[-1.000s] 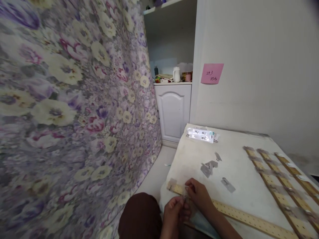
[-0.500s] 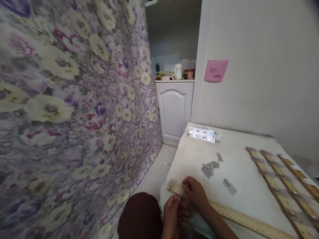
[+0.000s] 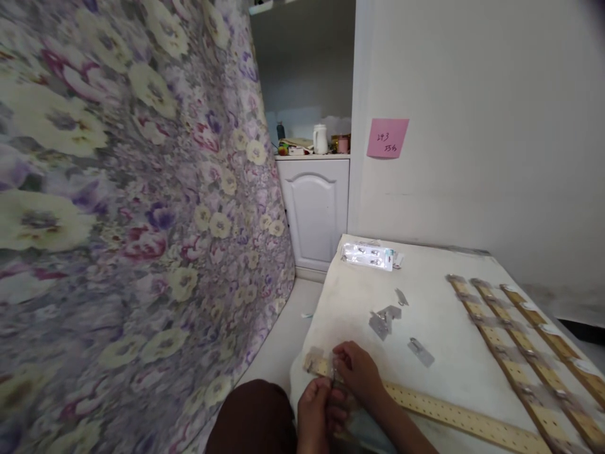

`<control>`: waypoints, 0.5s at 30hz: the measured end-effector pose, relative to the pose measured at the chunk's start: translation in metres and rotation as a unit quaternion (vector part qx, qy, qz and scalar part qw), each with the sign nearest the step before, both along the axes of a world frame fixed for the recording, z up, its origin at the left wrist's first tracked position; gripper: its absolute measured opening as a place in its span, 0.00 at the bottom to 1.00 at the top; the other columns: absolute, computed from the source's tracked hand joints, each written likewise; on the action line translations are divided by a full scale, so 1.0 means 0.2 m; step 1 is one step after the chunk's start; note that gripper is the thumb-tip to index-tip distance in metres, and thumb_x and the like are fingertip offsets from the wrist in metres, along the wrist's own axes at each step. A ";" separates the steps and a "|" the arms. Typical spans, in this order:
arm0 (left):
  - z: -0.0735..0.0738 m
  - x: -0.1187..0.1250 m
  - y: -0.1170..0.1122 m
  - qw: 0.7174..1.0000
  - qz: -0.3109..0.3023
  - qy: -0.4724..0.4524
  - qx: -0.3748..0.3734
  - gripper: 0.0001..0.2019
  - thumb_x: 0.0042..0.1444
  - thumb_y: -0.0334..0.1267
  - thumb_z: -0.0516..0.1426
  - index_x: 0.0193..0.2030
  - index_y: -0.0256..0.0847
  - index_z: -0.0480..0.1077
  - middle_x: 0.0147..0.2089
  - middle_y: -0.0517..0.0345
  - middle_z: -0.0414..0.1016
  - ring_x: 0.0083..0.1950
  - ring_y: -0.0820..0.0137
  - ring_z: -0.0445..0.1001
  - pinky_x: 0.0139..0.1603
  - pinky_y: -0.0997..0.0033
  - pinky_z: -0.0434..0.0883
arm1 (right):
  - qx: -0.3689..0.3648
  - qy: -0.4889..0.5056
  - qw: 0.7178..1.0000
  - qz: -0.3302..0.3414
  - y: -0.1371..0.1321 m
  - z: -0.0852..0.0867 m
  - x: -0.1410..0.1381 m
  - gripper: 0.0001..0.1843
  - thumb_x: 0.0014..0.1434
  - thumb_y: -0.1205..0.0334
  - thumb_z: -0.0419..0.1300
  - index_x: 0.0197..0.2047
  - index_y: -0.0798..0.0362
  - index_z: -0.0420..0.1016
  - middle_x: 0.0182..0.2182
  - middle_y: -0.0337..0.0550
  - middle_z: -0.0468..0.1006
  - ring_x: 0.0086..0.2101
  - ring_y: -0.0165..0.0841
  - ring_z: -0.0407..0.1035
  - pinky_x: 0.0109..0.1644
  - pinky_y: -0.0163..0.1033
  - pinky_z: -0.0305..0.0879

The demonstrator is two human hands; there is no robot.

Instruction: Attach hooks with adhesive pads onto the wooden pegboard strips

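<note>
A pale wooden strip with rows of holes [image 3: 454, 413] lies along the near edge of the table, and both my hands are at its left end. My left hand [image 3: 317, 413] is closed, thumb and forefinger pinched at the strip's near side. Just beyond it my right hand [image 3: 359, 373] bends over the strip, its fingertips pinched together. Between the fingertips there is a small shiny bit, too small to make out. At the strip's tip sits a metal clip with a clear plastic tab [image 3: 309, 361]. Loose clear-tabbed clips [image 3: 382, 323] lie beyond my hands, one clip [image 3: 420, 350] apart to the right.
Several wooden strips carrying clips [image 3: 496, 340] lie on the right of the white-covered table [image 3: 435, 271]. A clear blister pack [image 3: 367, 256] rests at the far left corner. A floral curtain [image 3: 142, 239] hangs to the left; a white cabinet [image 3: 316, 211] stands behind.
The view has swung slightly right, so everything sits further left. My hands stay at the same end of the strip, fingers still pinched, with little visible movement.
</note>
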State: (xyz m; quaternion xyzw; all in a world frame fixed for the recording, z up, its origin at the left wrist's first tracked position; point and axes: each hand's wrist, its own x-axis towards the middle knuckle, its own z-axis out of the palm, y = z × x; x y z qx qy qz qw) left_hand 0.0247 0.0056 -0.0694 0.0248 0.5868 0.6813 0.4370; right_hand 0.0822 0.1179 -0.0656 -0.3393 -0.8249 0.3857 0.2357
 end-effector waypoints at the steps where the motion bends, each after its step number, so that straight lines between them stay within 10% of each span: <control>1: 0.00 0.00 0.00 1.000 0.001 0.001 0.001 0.19 0.43 0.53 0.59 0.30 0.42 0.59 0.21 0.64 0.73 0.14 0.78 0.66 0.13 0.82 0.53 | 0.001 -0.001 1.000 0.003 0.00 0.00 0.00 0.12 0.51 0.66 0.54 0.39 0.51 0.72 0.31 0.40 0.76 0.32 0.32 0.70 0.38 0.35 0.62; 15: 0.03 0.03 -0.02 1.000 0.005 0.001 0.009 0.16 0.48 0.51 0.56 0.30 0.41 0.59 0.21 0.64 0.72 0.15 0.79 0.66 0.14 0.83 0.52 | 0.011 -0.016 1.000 0.015 -0.01 0.01 0.03 0.13 0.51 0.66 0.53 0.41 0.51 0.72 0.32 0.40 0.76 0.33 0.33 0.70 0.39 0.36 0.63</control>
